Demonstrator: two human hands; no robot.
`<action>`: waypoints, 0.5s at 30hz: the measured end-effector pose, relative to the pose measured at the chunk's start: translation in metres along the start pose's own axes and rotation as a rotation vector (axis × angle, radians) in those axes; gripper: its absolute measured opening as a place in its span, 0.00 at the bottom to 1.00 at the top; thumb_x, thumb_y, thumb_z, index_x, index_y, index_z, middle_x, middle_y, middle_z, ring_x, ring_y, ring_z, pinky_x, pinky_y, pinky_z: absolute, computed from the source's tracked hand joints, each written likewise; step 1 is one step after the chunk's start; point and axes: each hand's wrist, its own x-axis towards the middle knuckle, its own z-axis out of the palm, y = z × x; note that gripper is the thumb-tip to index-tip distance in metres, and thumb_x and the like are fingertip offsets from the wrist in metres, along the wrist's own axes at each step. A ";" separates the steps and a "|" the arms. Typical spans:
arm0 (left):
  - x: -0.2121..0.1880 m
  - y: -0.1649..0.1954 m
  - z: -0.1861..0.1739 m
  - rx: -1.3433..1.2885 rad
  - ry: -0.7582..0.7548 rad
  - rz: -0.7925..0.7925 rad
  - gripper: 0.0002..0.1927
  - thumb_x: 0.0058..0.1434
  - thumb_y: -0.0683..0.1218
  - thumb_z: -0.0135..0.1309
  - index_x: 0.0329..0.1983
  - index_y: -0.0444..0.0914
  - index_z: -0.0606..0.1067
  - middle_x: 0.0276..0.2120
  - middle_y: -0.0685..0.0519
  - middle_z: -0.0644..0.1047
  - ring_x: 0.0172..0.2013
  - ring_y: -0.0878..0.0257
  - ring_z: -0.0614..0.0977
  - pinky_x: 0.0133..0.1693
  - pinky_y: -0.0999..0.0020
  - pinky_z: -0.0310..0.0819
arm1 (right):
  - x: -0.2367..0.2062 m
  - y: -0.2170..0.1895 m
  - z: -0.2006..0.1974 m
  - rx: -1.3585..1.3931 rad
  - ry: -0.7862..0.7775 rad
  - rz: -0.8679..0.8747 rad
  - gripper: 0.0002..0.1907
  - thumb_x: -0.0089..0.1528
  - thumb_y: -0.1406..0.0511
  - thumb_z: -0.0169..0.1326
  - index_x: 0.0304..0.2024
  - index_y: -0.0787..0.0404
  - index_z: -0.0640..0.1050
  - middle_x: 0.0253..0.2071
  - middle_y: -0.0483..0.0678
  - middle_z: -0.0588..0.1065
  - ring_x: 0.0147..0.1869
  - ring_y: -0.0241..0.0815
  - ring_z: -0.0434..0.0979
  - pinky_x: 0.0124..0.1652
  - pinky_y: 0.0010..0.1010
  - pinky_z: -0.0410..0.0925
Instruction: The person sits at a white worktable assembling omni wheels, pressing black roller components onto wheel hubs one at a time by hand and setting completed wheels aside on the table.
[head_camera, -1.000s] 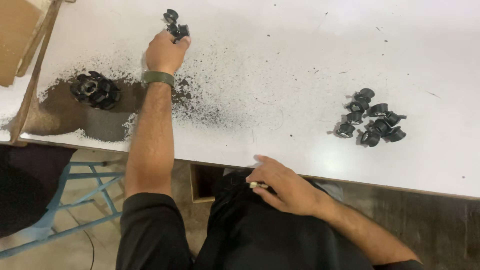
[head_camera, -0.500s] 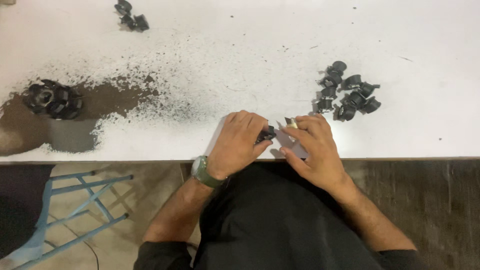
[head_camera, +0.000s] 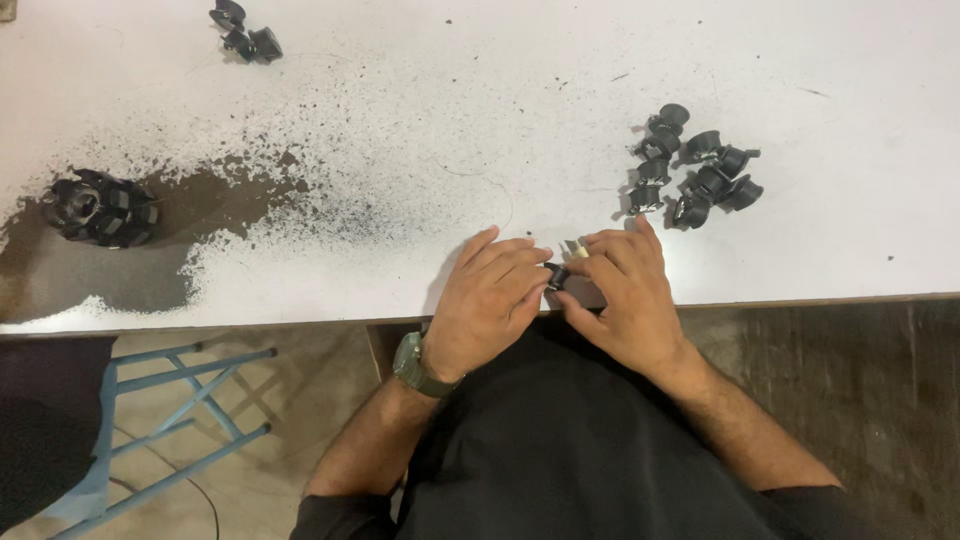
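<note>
both hands meet at the lower middle of the frame, at the near edge of the white table (head_camera: 480, 90). the left hand (head_camera: 490, 300) lies palm down with its fingers curled narrow, the tips pressed to a small black part (head_camera: 557, 275) that sits between the two hands. the right hand (head_camera: 625, 290) comes in from the other side, fingers bent close together and pinching the same black part; a small pale piece (head_camera: 579, 249) shows just above its fingertips, touching or almost touching them, and it is too small to tell what it is. a green wristwatch (head_camera: 412, 366) sits on the left wrist. just above and to the right of the right hand, in the right middle of the frame, lies a cluster of black parts (head_camera: 695, 165) of the same kind, near the hand but apart from it. at the upper left of the frame lies a smaller group of black parts (head_camera: 245, 38), well apart from the hands. at the left edge another heap of black parts (head_camera: 98, 208) rests on a dark stain (head_camera: 200, 225) of worn paint and specks that spreads toward the middle. below the table, at lower left, a blue metal frame (head_camera: 160, 420) stands on the floor.
</note>
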 end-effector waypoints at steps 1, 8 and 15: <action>-0.001 0.002 0.000 0.020 0.018 0.019 0.09 0.62 0.42 0.62 0.45 0.42 0.78 0.57 0.56 0.77 0.62 0.59 0.76 0.70 0.50 0.62 | -0.002 -0.001 0.001 -0.016 0.009 0.014 0.20 0.52 0.65 0.69 0.45 0.60 0.78 0.48 0.50 0.73 0.62 0.52 0.70 0.71 0.61 0.53; -0.008 0.011 0.008 0.126 0.099 -0.007 0.09 0.57 0.40 0.62 0.41 0.40 0.77 0.56 0.51 0.75 0.60 0.54 0.75 0.67 0.45 0.61 | -0.017 0.000 0.006 -0.082 0.089 0.029 0.21 0.52 0.64 0.69 0.46 0.60 0.79 0.46 0.51 0.71 0.62 0.56 0.69 0.70 0.63 0.48; -0.019 0.011 0.018 0.087 0.201 -0.074 0.09 0.59 0.42 0.64 0.43 0.40 0.78 0.56 0.51 0.75 0.60 0.54 0.75 0.67 0.44 0.60 | -0.033 -0.001 0.012 0.065 0.134 -0.124 0.19 0.57 0.76 0.62 0.49 0.58 0.76 0.42 0.47 0.73 0.63 0.52 0.73 0.75 0.60 0.48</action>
